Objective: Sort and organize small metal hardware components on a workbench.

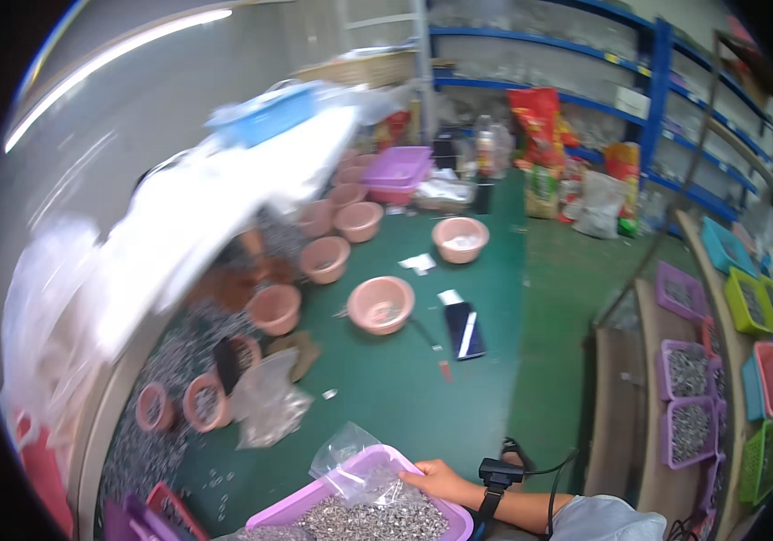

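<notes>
Here, at lower centre, pinching clear plastic bag (350,453) with right hand (436,480) over lilac tray (301,500) of metal pieces (368,520), likely to catch strays; cannot see left hand.

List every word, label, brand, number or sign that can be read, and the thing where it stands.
No text is readable.
Red bag: any printing too blurred.
Yellow-and-red bag: any printing too blurred.
White card on blue shelving: too blurred.
Clear plastic bag, purple tray: no lettering visible.

Small parts (373,520) lie in a tray (296,499), with bowls (370,326) on the table (386,388) behind and bins (772,379) right.
</notes>
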Action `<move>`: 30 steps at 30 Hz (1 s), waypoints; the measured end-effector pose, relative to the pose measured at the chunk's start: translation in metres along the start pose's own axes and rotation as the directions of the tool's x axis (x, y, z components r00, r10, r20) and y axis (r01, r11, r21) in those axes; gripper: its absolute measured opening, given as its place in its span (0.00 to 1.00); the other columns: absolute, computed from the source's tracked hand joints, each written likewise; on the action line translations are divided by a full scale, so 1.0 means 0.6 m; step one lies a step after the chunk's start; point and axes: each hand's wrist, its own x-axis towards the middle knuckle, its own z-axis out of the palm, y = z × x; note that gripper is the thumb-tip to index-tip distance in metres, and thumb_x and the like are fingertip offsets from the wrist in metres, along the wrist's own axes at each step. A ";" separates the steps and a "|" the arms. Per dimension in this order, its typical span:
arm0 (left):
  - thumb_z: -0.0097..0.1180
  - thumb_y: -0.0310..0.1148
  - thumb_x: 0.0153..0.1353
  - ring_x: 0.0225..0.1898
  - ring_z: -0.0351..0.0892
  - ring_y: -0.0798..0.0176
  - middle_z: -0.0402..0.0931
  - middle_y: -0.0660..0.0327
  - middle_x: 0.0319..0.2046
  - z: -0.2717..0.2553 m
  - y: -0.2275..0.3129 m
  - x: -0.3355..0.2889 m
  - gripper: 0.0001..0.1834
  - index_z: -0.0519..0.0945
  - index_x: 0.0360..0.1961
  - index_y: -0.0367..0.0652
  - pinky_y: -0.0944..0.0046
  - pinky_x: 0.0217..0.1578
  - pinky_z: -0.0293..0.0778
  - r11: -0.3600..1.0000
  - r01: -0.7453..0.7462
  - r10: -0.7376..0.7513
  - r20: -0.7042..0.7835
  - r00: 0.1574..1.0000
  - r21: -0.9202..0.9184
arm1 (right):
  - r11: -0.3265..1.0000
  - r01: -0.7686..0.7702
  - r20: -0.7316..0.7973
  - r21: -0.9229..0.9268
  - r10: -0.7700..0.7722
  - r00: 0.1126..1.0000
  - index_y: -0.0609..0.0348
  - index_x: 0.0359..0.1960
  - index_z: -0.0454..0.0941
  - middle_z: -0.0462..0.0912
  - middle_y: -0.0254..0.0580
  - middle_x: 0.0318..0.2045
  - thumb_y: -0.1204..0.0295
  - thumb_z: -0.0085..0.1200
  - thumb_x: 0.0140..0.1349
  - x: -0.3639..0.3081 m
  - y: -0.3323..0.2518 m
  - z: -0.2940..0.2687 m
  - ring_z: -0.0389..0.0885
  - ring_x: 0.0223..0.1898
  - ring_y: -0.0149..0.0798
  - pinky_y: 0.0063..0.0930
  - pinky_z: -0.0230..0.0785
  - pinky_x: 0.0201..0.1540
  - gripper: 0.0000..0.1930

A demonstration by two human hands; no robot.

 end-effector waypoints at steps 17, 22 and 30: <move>0.48 0.27 0.43 0.21 0.71 0.63 0.74 0.56 0.21 0.708 0.519 -0.224 0.10 0.75 0.27 0.32 0.65 0.25 0.67 0.976 0.059 0.170 0.900 0.402 -0.211 | 0.947 0.201 -0.793 0.252 0.083 0.603 0.64 0.31 0.75 0.72 0.26 0.19 0.65 0.49 0.54 -0.210 0.062 -0.684 0.65 0.22 0.20 0.15 0.59 0.24 0.13; 0.48 0.26 0.43 0.21 0.71 0.64 0.74 0.57 0.21 0.792 0.595 -0.267 0.10 0.75 0.27 0.32 0.65 0.24 0.67 0.974 0.082 0.198 0.971 0.133 -0.210 | 0.862 0.346 -0.900 0.371 0.242 0.363 0.66 0.28 0.74 0.74 0.29 0.22 0.69 0.49 0.53 -0.288 0.072 -0.710 0.68 0.23 0.21 0.16 0.61 0.25 0.11; 0.49 0.24 0.41 0.21 0.69 0.70 0.73 0.62 0.21 0.935 0.683 -0.363 0.10 0.75 0.28 0.33 0.70 0.23 0.66 0.973 0.144 0.209 0.954 -0.216 -0.181 | 0.768 0.508 -0.904 0.390 0.425 0.052 0.68 0.30 0.74 0.75 0.34 0.23 0.72 0.48 0.52 -0.372 0.079 -0.748 0.70 0.23 0.24 0.16 0.62 0.25 0.09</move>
